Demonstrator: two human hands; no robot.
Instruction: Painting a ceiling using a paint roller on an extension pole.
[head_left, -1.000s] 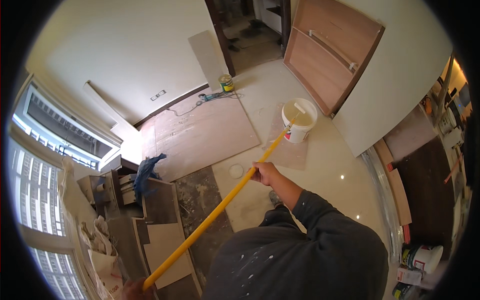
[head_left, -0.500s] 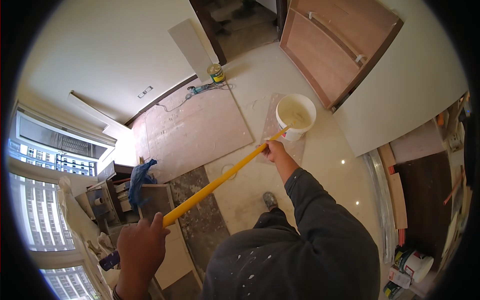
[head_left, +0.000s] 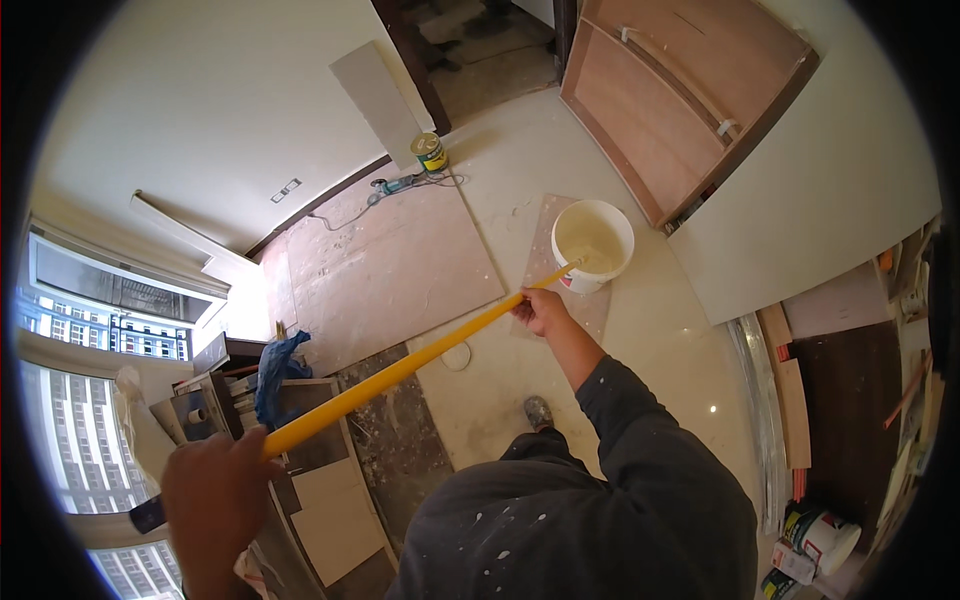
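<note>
A long yellow pole [head_left: 400, 372] runs slantwise across the view, from the lower left to a white bucket [head_left: 604, 284] on the floor ahead. Near its dark butt end, my left hand [head_left: 215, 505] is closed round the pole. My right hand [head_left: 543, 311] grips it farther along, close to the bucket, with fingers wrapped round the shaft. The pole's far end reaches over the bucket's near rim. Pale liquid shows inside the bucket, and whatever tool is on the pole's tip cannot be made out. The bucket stands partly on a speckled board [head_left: 545, 235].
A pinkish board [head_left: 390, 260] lies on the floor, with a corded power tool [head_left: 395, 187] and a paint can [head_left: 429, 152] at its far edge. Wooden panels [head_left: 690, 90] lean at the right. Blue plastic [head_left: 275, 380] covers stacked items at the left. Pails [head_left: 825, 535] stand lower right.
My left hand has moved left and drawn the pole's butt end with it. The right hand has stayed almost in place, and the pole's far end remains at the bucket.
</note>
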